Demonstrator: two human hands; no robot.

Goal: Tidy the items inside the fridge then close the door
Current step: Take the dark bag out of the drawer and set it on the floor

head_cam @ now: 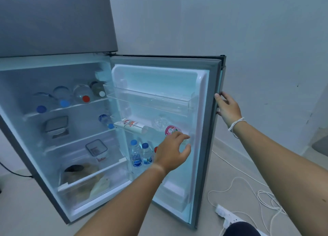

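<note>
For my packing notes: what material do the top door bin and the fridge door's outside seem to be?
The top door bin looks like clear, glossy plastic: the white liner shows through it. The fridge door, gripped at its edge by the right hand, looks like brushed grey metal, possibly painted.

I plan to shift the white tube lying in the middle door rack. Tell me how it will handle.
The white tube lies on its side across the middle door rack, so a push may roll or slide it. It looks slim, probably light. Its smooth surface may be slippery between fingers.
</note>
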